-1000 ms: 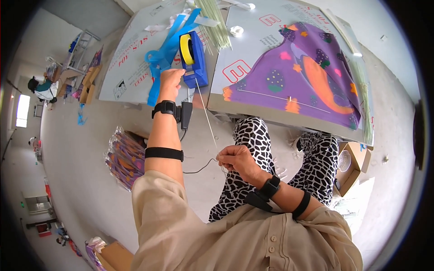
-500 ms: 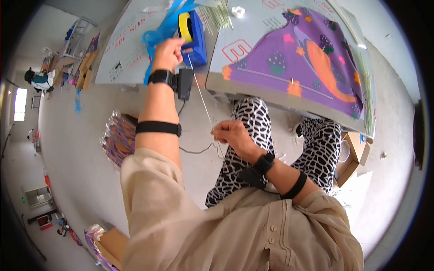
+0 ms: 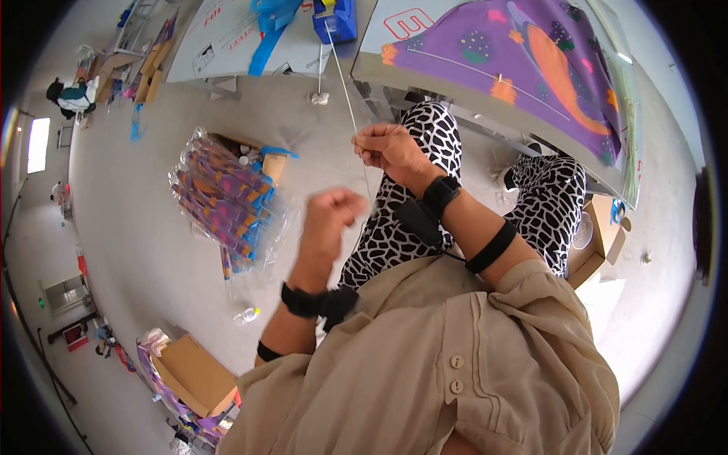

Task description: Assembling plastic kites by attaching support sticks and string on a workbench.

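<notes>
My right hand [image 3: 390, 154] is closed in a pinch on a thin white rod [image 3: 343, 80]. The rod slants from the blue tape dispenser [image 3: 337, 23] at the table edge, past my fingertips, toward my lap. My left hand [image 3: 327, 227] is below and left of the right one, close to the rod's lower part. Its fingers look curled but are smeared by motion, so whether it grips anything is unclear. Purple patterned fabric [image 3: 478, 53] with an orange shape lies on the table to the right, a thin pale rod resting across it.
A box [image 3: 277, 163] and plastic-wrapped purple bundles [image 3: 216, 189] are on the floor at left. Blue strips [image 3: 269, 34] hang over the table edge. Open cartons stand at lower left [image 3: 193, 375] and right [image 3: 595, 243]. A clear bottle [image 3: 246, 315] lies on the floor.
My left hand has come away from the tape dispenser and down toward my lap, beside the rod. The right hand keeps its pinch; the whole view has shifted, with the table higher up.
</notes>
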The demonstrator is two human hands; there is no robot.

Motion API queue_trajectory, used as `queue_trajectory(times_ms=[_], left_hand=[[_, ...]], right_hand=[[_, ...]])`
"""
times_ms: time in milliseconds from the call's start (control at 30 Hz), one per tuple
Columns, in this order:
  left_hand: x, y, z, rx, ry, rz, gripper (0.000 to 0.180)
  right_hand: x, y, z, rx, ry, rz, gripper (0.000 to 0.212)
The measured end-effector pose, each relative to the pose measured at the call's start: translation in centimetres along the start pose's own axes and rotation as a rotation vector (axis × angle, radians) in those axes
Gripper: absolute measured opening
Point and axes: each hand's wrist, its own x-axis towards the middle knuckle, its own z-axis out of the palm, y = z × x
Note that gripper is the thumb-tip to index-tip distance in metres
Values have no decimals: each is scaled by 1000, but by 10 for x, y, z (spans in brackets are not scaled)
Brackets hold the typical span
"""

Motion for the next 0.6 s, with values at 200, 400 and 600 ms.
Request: queue_trajectory(times_ms=[200,400,600], left_hand=[[-41,-12,12,-124,88,-31,8],[-15,9,-9,-227,112,300,3],[-4,23,-17,-395,123,360,4]], right_hand=[[0,-1,4,5,-54,-34,7],[-6,0,6,-27,-45,-39,9],[-20,-6,17,-75,-27,12,10]])
